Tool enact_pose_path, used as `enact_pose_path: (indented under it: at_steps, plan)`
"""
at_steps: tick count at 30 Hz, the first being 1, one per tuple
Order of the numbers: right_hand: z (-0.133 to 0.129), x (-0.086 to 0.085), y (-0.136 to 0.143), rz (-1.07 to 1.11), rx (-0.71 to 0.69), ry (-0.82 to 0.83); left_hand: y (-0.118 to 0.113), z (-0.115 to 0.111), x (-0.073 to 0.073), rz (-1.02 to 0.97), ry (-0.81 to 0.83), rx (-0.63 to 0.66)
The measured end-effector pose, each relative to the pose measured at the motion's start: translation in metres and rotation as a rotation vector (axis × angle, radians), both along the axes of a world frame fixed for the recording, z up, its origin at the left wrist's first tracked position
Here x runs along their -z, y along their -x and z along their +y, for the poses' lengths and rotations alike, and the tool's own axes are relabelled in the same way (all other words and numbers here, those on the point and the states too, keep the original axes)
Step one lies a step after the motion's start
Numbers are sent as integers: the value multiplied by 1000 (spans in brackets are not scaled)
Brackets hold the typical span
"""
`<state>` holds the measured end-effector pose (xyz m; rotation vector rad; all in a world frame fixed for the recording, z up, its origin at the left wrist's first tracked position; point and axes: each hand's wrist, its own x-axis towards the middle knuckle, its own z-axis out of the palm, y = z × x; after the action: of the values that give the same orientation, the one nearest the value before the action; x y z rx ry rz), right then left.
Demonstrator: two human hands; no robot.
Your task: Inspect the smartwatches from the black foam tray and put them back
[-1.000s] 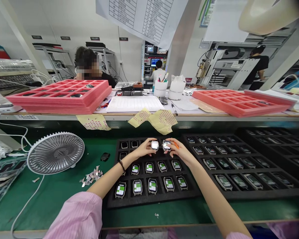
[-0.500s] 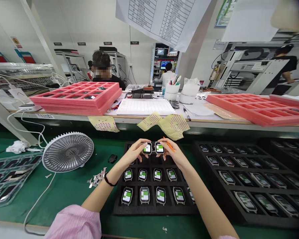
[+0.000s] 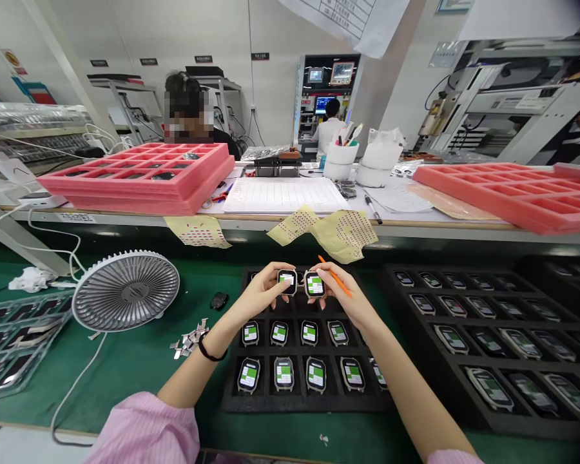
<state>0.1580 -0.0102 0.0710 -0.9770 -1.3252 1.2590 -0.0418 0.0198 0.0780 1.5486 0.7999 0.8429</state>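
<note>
Fingers of the left hand closed around a pale-metal, rounded-square watch body, thumb laid across its lit face; those of the right hand closed on a second pale-metal, rounded-square watch body, with a slim orange stick lodged in the same grip. Both watch bodies are raised side by side, narrowly apart, their white-and-green screens turned toward the wearer; the lettering is too small to read. For sound handling, the hold is best confined to the metal rims, leaving each screen unsmeared; where the left thumb crosses the glass, a light touch should suffice. The orange stick is best angled with its ends away from both screens, since a slip could mark them. Below, a black foam tray carries further pale-metal watch bodies in its nearer rows, one to a compartment; a low lift above it would soften a drop. To the right, a second black foam tray of similar pieces lies near the first on the green bench. To the left lie a small heap of silvery slips and a round grey fan, best given clearance by the left sleeve.
</note>
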Motion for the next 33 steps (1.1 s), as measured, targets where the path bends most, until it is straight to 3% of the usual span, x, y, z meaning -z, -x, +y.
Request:
enact_pose_path:
  at_steps: [5,13,33]
  plan:
    - [-2,-3,-1,22,-100,3,0,-3,-3,24,-12,-26]
    - [1,1,-5,1,-134,-21,-3,-1,-3,-13,10,-97]
    - [-1,-2,-1,9,-56,-10,-3,-5,-7,-23,64,-97]
